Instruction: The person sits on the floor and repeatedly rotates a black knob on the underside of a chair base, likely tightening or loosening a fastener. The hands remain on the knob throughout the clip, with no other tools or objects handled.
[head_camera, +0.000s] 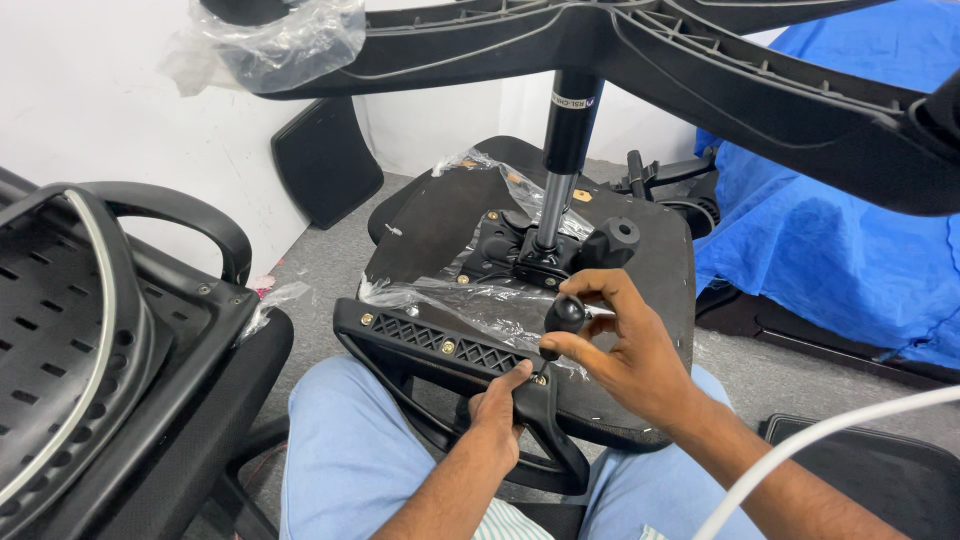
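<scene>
An upturned office chair seat (430, 235) rests on my lap, underside up, with loose clear plastic (470, 300) over it. A black armrest bracket (440, 350) lies along its near edge, fixed with brass-coloured bolts. My right hand (625, 350) grips the round black handle of a screwdriver (562, 318), its tip at a bolt on the bracket. My left hand (495, 415) holds the bracket just beside that bolt. The gas lift cylinder (565, 150) rises from the seat mechanism (530, 250) to the star base (620, 50) overhead.
A black mesh chair back with armrest (110, 330) stands at the left. A blue sheet (850, 220) covers something at the right. A black pad (325, 160) leans on the white wall. A white cable (830, 435) crosses the lower right. A second seat (880, 470) lies on the grey floor.
</scene>
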